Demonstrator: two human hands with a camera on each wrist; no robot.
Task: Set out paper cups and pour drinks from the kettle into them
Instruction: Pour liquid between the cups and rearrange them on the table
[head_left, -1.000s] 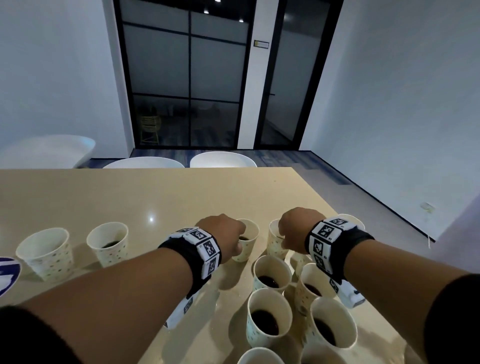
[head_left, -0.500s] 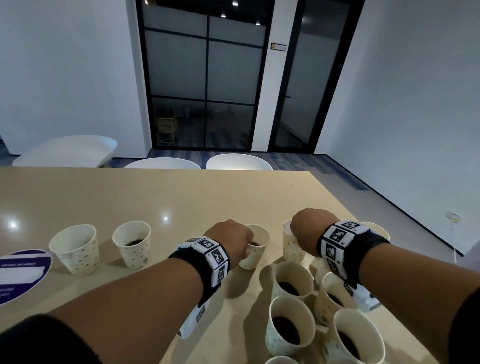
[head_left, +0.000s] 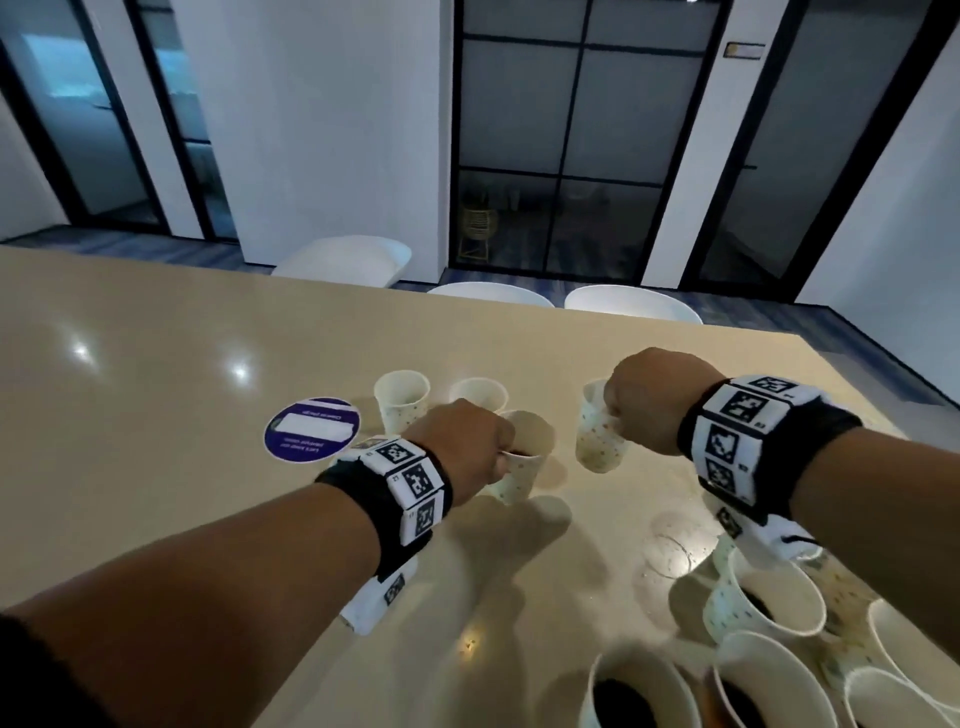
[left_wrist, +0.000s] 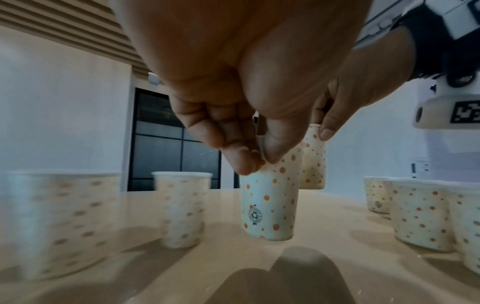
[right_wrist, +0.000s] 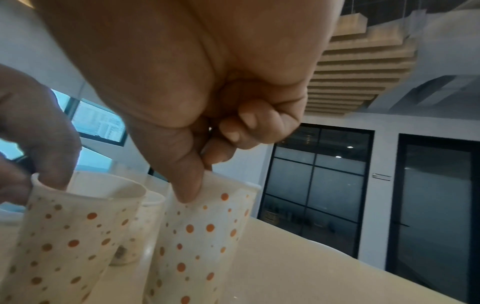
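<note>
Dark-filled cups crowd nearest me. I see left hand pinching its cup by the rim, right hand likewise lifting another, likely spreading them toward two cups beyond. Kettle not visible.

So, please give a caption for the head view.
Each hand, left hand and right hand, pinches a dotted paper cup by its rim.

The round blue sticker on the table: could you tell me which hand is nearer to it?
Left. The left hand holds a cup just right of the blue sticker; the right hand holds another cup farther right.
</note>
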